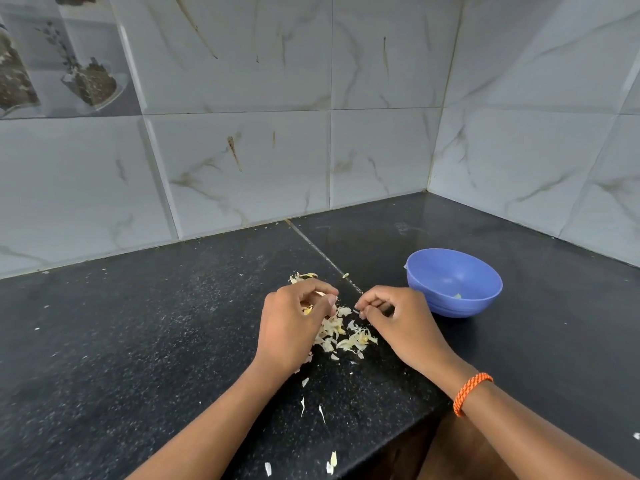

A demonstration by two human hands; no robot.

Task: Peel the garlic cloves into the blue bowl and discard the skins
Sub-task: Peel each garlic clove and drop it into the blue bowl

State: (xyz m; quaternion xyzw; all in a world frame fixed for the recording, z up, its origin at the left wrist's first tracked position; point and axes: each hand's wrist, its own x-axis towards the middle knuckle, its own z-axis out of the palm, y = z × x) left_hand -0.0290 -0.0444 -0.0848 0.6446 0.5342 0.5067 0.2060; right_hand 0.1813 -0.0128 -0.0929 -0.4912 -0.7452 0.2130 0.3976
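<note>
A pile of pale garlic skins lies on the black counter between my two hands. My left hand hovers over the pile's left side with curled fingers; a yellowish bit of garlic shows under them. My right hand is just right of the pile, thumb and fingertips pinched on a small scrap of garlic skin. The blue bowl stands right of my right hand, and a small pale garlic piece lies inside it. More skins lie beyond my left hand.
The black granite counter fills a corner between two tiled walls. Stray skin flakes lie near the counter's front edge. An orange braided band circles my right wrist. The counter edge drops away at the lower right.
</note>
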